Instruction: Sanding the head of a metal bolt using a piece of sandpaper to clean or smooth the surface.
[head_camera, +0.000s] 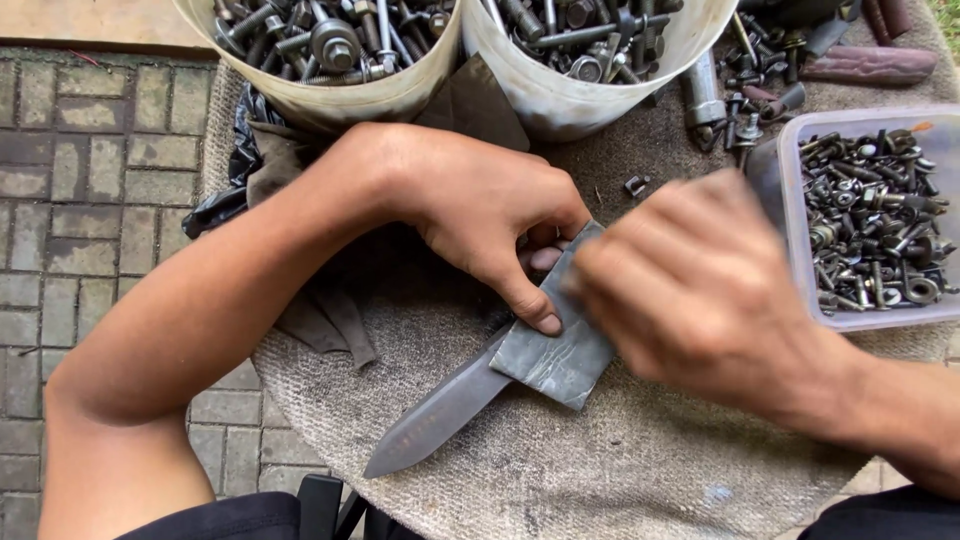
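The left hand (480, 215) pinches a flat grey sheet of abrasive paper (556, 345) against a dull steel knife blade (440, 412), pointed and lying on coarse grey cloth (620, 470). The blurred right hand (690, 290) curls closed on the sheet's upper edge, beside a clear plastic tub (790, 215) of bolts and washers.

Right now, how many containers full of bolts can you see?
3: a white bucket top left, a second white bucket beside it, and a clear tub at right. Others may lie outside the view.

Round table covered in grey-brown coarse cloth (620, 470), two white plastic buckets of bolts (330, 95), clear plastic tub of nuts (790, 210), loose bolts (745, 110), grey steel blade (440, 415)
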